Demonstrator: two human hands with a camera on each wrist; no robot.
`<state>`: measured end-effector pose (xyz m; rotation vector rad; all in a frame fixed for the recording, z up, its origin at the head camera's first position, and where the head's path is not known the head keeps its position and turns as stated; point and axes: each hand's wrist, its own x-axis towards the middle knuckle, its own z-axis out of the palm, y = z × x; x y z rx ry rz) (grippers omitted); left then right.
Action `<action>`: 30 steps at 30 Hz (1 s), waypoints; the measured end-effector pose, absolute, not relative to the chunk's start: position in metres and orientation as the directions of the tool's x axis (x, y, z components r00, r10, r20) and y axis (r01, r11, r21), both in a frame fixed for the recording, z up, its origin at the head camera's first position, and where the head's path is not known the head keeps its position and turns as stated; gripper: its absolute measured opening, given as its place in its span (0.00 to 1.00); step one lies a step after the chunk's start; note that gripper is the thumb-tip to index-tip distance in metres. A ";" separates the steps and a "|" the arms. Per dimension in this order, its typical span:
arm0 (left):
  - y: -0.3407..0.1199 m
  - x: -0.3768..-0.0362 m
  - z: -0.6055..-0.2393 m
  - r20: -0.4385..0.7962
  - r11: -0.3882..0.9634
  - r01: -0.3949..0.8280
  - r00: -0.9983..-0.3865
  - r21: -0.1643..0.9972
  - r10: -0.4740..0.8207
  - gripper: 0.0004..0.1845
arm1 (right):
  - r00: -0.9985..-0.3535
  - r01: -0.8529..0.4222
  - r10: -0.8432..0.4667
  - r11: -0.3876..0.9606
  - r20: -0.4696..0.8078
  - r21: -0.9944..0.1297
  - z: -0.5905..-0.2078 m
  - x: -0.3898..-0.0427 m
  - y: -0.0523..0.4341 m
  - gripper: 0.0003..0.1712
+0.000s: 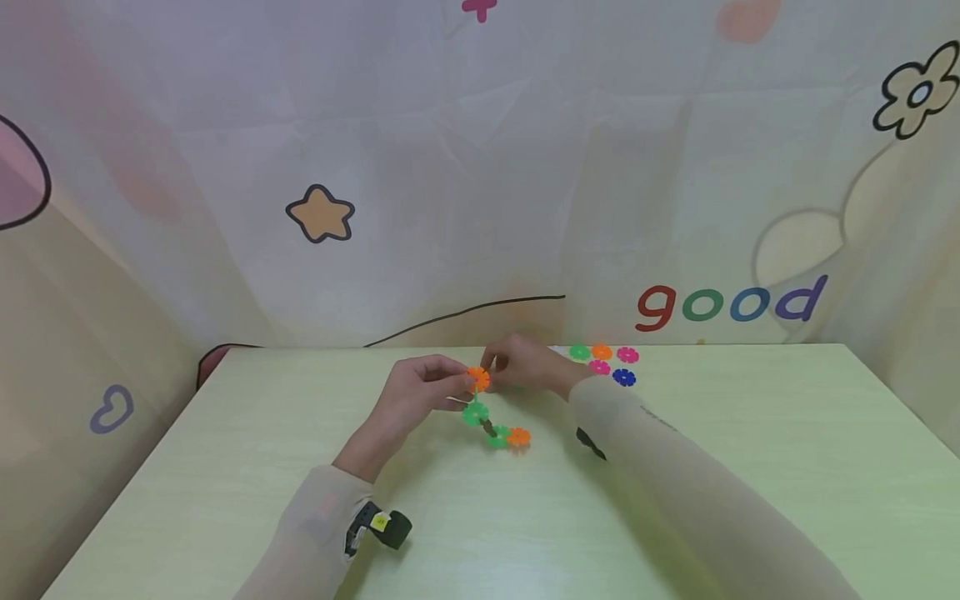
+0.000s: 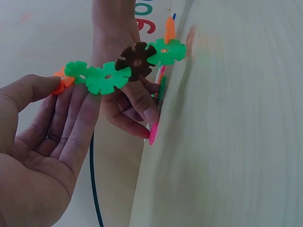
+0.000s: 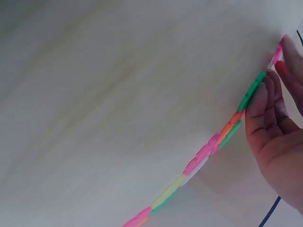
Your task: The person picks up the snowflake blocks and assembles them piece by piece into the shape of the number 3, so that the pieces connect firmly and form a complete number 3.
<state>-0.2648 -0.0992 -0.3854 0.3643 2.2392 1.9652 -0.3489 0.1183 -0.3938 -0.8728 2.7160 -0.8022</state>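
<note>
My left hand [image 1: 415, 393] pinches an orange snowflake disc [image 1: 480, 380] at one end of a short chain of slotted plastic discs. From it run green discs [image 2: 108, 78], a brown disc [image 2: 137, 61], another green disc [image 2: 166, 51] and an orange disc [image 2: 170, 30] at the far end. The chain hangs over the table, sloping down to the right in the head view. Toward the table's back edge, my right hand [image 1: 528, 364] has its fingertips around a pink disc [image 2: 153, 134] low at the tabletop. That disc is hidden behind the hand in the head view.
Loose discs lie at the back of the table [image 1: 712, 467], right of the right hand: green [image 1: 579, 352], orange [image 1: 602, 352], pink [image 1: 627, 355] and blue [image 1: 624, 377]. More discs [image 3: 203, 153] line up edge-on in the right wrist view. A printed curtain [image 1: 450, 167] hangs behind.
</note>
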 end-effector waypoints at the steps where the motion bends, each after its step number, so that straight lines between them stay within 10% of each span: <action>1: -0.099 -0.265 -0.385 0.052 0.117 0.087 -0.961 0.989 0.271 0.08 | -0.814 -0.486 -0.581 0.688 -0.007 -0.539 -0.393 -0.349 0.117 0.07; 13: -0.099 -0.265 -0.385 0.062 0.092 0.090 -0.959 0.992 0.275 0.07 | -0.853 -0.391 -0.521 0.690 -0.043 -0.609 -0.392 -0.347 0.118 0.10; 30: -0.099 -0.264 -0.385 0.068 0.079 0.093 -0.959 0.993 0.276 0.09 | -0.895 -0.318 -0.411 0.313 0.174 -0.895 -0.370 -0.295 0.142 0.08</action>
